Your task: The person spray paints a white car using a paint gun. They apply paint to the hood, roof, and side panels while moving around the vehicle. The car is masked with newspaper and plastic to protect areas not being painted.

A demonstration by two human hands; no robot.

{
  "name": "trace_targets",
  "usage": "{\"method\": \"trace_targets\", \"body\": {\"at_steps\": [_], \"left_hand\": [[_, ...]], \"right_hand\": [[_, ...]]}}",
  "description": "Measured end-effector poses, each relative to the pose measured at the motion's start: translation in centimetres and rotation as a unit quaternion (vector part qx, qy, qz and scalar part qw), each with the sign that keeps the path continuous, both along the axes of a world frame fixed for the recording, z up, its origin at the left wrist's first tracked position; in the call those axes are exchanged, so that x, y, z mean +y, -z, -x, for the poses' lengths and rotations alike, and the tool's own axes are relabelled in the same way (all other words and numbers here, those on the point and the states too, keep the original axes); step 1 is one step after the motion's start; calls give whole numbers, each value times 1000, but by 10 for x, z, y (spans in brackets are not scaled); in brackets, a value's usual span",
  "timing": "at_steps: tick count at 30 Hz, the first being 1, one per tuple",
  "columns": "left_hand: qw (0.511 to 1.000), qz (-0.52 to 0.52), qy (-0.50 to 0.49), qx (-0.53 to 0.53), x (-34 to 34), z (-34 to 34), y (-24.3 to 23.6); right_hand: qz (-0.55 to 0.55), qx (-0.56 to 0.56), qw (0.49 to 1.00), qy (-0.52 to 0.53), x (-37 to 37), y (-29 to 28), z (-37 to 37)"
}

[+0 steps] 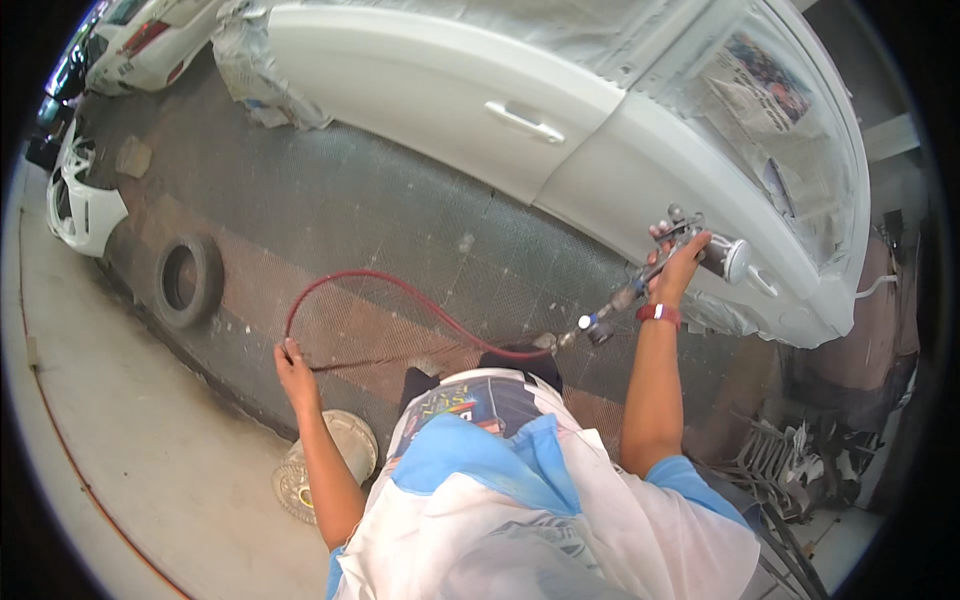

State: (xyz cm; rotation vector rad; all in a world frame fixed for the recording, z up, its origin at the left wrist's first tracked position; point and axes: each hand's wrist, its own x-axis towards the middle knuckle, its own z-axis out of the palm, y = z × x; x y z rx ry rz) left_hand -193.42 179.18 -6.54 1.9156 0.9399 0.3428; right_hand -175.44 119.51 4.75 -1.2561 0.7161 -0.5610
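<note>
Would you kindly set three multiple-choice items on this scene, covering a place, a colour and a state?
1. Where does the tyre lie?
A. on the floor, left of the person
B. on the car's roof
C. in the right hand

2. What colour is the hose?
A. green
B. red
C. yellow

3. What does the right hand do?
A. hangs empty
B. rests on the door handle
C. grips the spray gun

Answers: 1 A, it lies flat on the floor at left. 2 B, a red loop runs to the left hand. 3 C, fingers wrap the gun beside the white car.
</note>
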Motion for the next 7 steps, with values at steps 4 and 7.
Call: {"method": "trace_targets", "body": {"at_steps": [4,7], "left_hand": [[996,78,2,-32,51,-4,-31],[983,176,-2,-50,74,-28,-41]], "right_hand": [[-1,-11,1000,16,48,-15,-8],[0,1,999,46,76,-11,-10]]}}
